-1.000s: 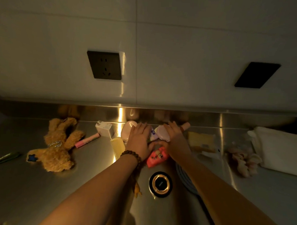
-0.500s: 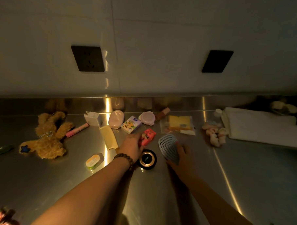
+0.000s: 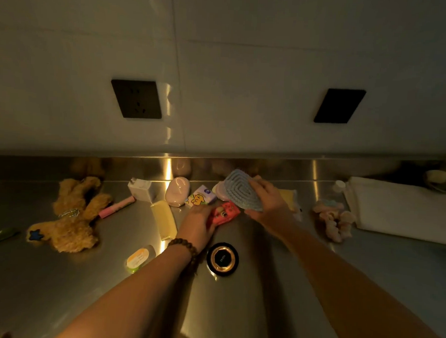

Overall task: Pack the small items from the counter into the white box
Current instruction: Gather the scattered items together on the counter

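Dim steel tabletop [image 3: 274, 311] under a tiled wall, small items strewn across it.
Right hand [image 3: 269, 201] holds the blue hairbrush [image 3: 242, 191] lifted clear; left hand [image 3: 197, 225] grips the red packet [image 3: 223, 213] low. White box [image 3: 404, 210] sits far right, well apart. Risks: carrying across, the forearm could sweep the scrunchie [image 3: 334, 222]; poor light may hide the black compact [image 3: 222, 258] and it may be left behind.

Head-worn camera looks steeply down, close over the steel counter [image 3: 236, 310].

2 bare, sleeveless forearms; dark round-beaded bracelet [image 3: 185, 246] around the left wrist
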The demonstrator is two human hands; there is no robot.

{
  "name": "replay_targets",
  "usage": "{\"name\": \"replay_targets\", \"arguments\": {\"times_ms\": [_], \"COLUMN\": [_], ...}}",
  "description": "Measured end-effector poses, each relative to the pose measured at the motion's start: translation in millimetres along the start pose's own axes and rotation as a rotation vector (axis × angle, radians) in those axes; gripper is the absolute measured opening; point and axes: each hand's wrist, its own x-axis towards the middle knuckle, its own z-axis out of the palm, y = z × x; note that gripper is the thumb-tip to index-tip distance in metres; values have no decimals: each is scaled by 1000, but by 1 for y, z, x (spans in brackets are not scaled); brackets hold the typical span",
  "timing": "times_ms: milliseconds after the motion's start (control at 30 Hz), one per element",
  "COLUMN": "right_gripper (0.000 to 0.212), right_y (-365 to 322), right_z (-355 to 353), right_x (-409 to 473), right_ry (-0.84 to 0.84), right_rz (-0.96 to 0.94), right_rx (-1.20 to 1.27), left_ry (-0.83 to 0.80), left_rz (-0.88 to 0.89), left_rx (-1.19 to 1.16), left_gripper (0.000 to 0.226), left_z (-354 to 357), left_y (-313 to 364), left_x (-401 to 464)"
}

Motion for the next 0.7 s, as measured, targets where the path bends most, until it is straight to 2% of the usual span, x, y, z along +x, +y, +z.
{"name": "replay_targets", "arguments": {"times_ms": [67,133,300,400,500,700], "right_gripper": [85,86,83,81,81,81], "right_y": [0,-2,-4,-5,-2,8], "right_z": [-2,3,26,32,29,-3], "right_x": [32,59,83,82,71,1], "right_ry": [-250,-410,-495,-472,-358,-136], "right_rz": [-27,-91,-184,-228,-232,-163], "right_rx": [-23,-143,-247,-216,-199,-40], "left_ry": [-29,-55,-65,-64,-54,-40], "left_rz": [39,74,150,183,147,158], "left_rx": [-17,-33,-8,56,122,99], "left_gripper": [40,39,40,42,42,52], "left_z": [0,2,2,3,6,-1], "left_y": [-3,-7,-15,-15,-14,10], "left_x": [1,1,2,3,4,-4]}}
